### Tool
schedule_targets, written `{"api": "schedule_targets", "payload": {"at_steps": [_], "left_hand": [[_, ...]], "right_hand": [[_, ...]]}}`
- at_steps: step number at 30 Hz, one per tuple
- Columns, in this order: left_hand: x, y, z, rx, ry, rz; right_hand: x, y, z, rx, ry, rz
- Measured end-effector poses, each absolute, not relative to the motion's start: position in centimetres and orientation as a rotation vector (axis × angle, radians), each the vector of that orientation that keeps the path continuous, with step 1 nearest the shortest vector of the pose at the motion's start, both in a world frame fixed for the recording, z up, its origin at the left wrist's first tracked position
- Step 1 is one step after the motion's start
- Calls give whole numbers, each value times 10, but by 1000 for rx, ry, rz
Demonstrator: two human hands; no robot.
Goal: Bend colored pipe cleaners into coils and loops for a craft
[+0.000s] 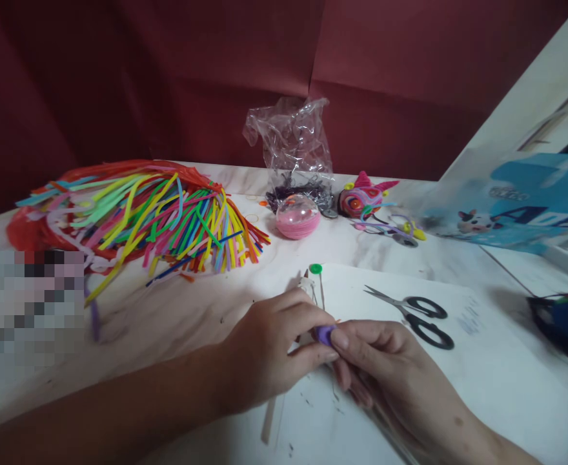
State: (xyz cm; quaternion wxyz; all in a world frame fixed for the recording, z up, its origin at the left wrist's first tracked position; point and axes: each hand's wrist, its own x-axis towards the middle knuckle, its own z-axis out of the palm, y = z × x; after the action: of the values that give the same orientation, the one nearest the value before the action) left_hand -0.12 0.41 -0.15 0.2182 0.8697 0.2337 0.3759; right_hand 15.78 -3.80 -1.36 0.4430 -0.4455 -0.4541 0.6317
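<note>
A small purple coil [324, 334], apparently of rolled pipe cleaner, is pinched between both hands over the white sheet. My left hand [279, 342] grips it from the left with thumb and fingertips. My right hand [385, 358] has its thumb and index finger closed on the right side; the other fingers curl underneath. Just beyond the fingers lies a green round coil [315, 268] with a thin stem. The pale tip of what looks like a glue gun [306, 284] shows behind my left hand, its body mostly hidden. Black-handled scissors [412, 313] lie partly open to the right.
Multicoloured pipe cleaners [182, 219] spill from red plastic at the back left. A clear bag [296, 142] of dark strands, a pink ball [297, 217] with a clear top and a pink fuzzy figure [361, 197] stand behind. A blue printed bag [521, 200] stands right. White paper [487, 374] covers the front.
</note>
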Motion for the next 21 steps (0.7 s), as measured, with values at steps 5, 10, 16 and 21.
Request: {"api": "schedule_targets", "payload": {"at_steps": [5,10,16,21], "left_hand": [[-2,7,-4,2464,611,1101],[-1,7,-10,2569,538,1137],[2,3,-17,2557,542,1259],[4,1,-16,2491,708,1254]], "right_hand": [[157,-37,-14,-1113,-1060,1572],[158,-38,-17,-1138,-1042,1542],[157,-39,-22,-1105,-989,1523],[152,-40,-19,-1062,-910,1529]]}}
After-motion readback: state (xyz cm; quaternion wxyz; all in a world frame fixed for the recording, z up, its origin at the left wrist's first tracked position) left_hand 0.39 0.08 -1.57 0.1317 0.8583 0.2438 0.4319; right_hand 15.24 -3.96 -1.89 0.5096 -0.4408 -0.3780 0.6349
